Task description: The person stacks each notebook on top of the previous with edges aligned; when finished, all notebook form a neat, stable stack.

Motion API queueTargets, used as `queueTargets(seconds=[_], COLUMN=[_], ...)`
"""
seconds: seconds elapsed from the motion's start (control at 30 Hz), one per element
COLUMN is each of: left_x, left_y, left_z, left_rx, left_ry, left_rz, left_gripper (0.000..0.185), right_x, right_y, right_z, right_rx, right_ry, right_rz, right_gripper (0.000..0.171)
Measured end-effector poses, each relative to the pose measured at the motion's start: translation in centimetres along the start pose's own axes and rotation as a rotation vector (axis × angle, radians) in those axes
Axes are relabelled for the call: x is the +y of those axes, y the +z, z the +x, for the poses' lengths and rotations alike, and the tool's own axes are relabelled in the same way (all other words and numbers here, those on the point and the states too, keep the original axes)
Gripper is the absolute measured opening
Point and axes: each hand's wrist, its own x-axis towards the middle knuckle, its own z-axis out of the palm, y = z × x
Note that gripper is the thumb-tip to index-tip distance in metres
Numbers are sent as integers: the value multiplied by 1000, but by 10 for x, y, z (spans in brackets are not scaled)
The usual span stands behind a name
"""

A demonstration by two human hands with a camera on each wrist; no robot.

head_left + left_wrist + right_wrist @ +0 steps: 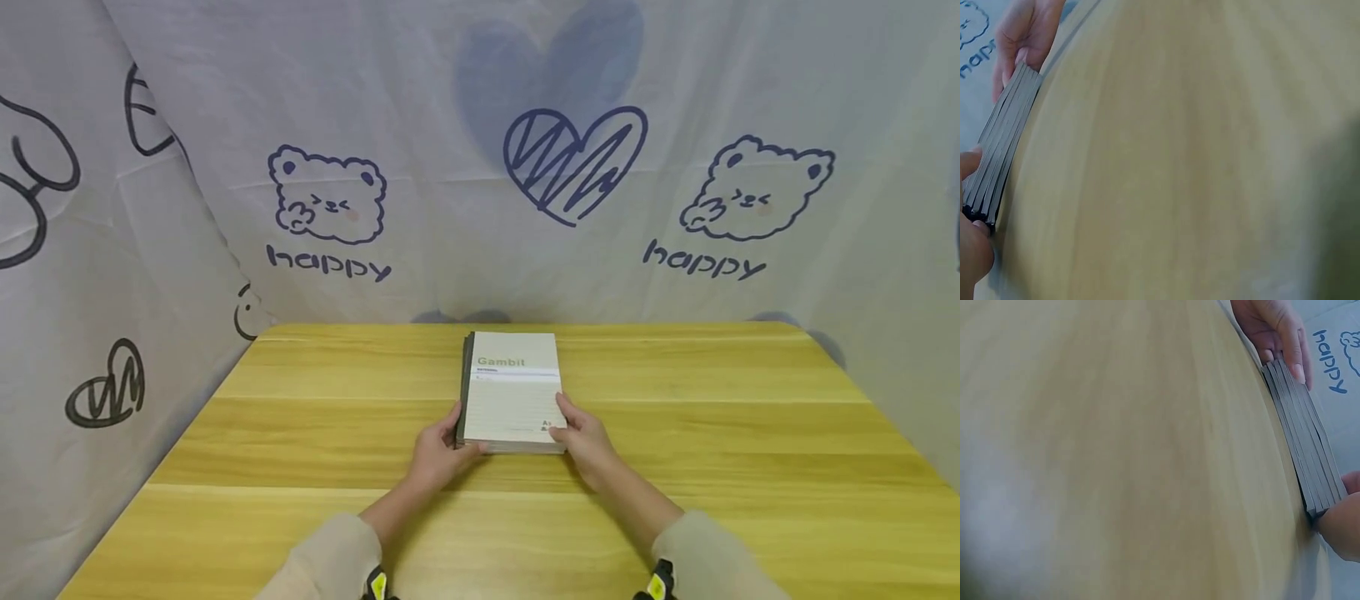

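Note:
A stack of several notebooks (pixel 513 400) with dark spines on the left lies in the middle of the wooden table, the top cover pale and printed "Gambit". My left hand (pixel 438 454) grips its near left corner, thumb along the near edge and fingers at the spine side. On the opposite side my right hand (pixel 590 446) holds the near right corner, its thumb over the cover's edge. The page edges of the stack (pixel 1004 137) face the left wrist view, and the right wrist view shows the layered notebooks (pixel 1304 437) between both hands.
The wooden table (pixel 750 467) spreads out on both sides of the stack. Behind it hangs a white cloth (pixel 450 217) printed with hearts, bears and "happy"; more cloth drapes along the left side. Pale sleeves (pixel 337 550) cover my forearms.

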Motion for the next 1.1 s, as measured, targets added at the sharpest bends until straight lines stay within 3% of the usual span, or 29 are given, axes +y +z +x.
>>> queueTargets(seconds=[0.2, 0.5, 1.1], left_x=[4, 5, 12], left_y=[11, 28, 48], left_z=[-11, -22, -40], left_rx=[-56, -125, -169], left_ry=[21, 52, 106], left_rz=[-74, -101, -157], left_gripper=[76, 79, 74], right_x=[2, 5, 7], right_y=[-13, -35, -62], right_z=[-11, -28, -56], right_rx=[3, -16, -49], right_ry=[6, 28, 66], right_rz=[19, -18, -31], right_gripper=[61, 60, 63])
